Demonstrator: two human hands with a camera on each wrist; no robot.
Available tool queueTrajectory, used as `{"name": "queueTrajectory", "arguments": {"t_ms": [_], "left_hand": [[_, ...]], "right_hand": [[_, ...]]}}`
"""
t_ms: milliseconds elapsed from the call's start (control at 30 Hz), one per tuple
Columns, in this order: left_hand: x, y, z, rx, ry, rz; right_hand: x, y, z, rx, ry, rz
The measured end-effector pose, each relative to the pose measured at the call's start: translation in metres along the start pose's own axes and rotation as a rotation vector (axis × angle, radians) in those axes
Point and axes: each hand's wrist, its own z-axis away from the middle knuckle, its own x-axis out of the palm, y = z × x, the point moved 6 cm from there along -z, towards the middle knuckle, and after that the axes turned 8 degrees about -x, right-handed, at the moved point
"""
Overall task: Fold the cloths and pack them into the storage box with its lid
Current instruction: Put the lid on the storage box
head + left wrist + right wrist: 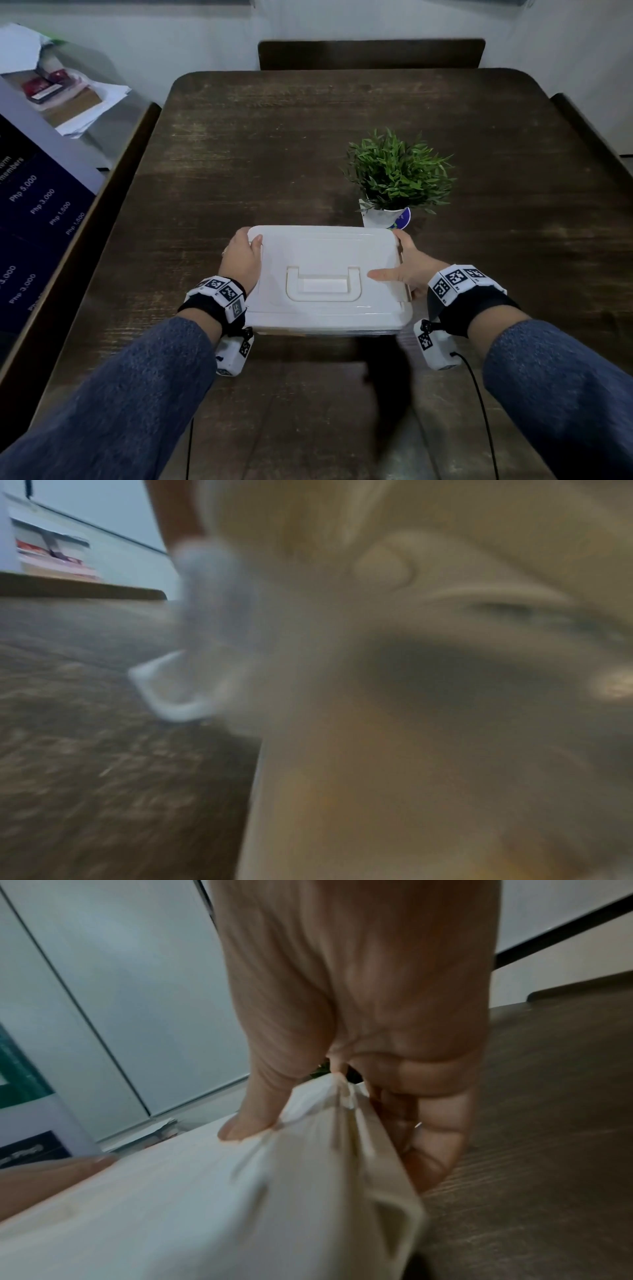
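Note:
A white storage box with its lid (pixel 325 253) on stands at the near middle of the dark wooden table (pixel 274 154). A flat carry handle (pixel 323 284) lies folded in the lid's centre. My left hand (pixel 245 251) grips the box's left side, thumb on the lid's corner. My right hand (pixel 406 274) grips the right side, thumb flat on the lid and fingers down the edge. In the right wrist view the thumb (pixel 253 1118) presses the lid (pixel 171 1204) while the fingers (pixel 435 1137) curl under its rim. The left wrist view is blurred, with the box (pixel 411 723) filling it. No cloth shows.
A small potted plant (pixel 397 174) stands just behind the box's right corner. Chair backs sit at the far side (pixel 371 54), the left (pixel 85 205) and the right (pixel 589 130). A dark printed board (pixel 34 212) and papers (pixel 68 99) are off the table's left.

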Motion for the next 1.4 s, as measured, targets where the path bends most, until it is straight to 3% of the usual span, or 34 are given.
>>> {"name": "queueTrajectory", "arguments": {"t_ms": [233, 333, 467, 533, 667, 733, 867, 933, 1067, 1267, 1400], "left_hand": [[0.001, -0.017, 0.016, -0.001, 0.071, -0.157], [0.003, -0.019, 0.02, -0.097, -0.108, -0.204], [0.002, -0.042, 0.023, -0.229, -0.403, -0.035], [0.0, -0.049, 0.035, -0.296, -0.428, 0.012], [0.001, -0.058, 0.058, -0.498, -0.344, 0.025], [0.003, -0.065, 0.06, -0.524, -0.394, 0.053], [0.006, -0.082, 0.058, -0.451, -0.68, 0.068], [-0.003, -0.072, 0.064, -0.426, -0.741, 0.049], [-0.022, -0.053, 0.072, -0.385, -0.441, -0.106], [0.002, -0.06, 0.088, -0.386, -0.349, 0.289], [0.007, -0.054, 0.093, -0.373, -0.251, 0.311]], "right_hand": [[0.013, 0.004, 0.009, -0.073, 0.056, -0.042], [0.015, 0.005, 0.01, -0.082, 0.023, -0.008], [0.02, 0.007, 0.011, -0.035, 0.017, 0.049], [0.022, 0.009, 0.013, 0.023, 0.041, 0.055], [0.022, 0.013, 0.018, 0.171, 0.068, 0.162], [0.024, 0.011, 0.023, 0.196, 0.055, 0.241], [0.031, 0.008, 0.027, 0.121, 0.059, 0.212], [0.032, 0.011, 0.03, 0.133, 0.079, 0.204], [0.036, 0.016, 0.038, 0.159, 0.116, 0.178], [0.039, 0.017, 0.046, 0.155, 0.176, 0.148], [0.04, 0.019, 0.051, 0.155, 0.226, 0.113]]}}
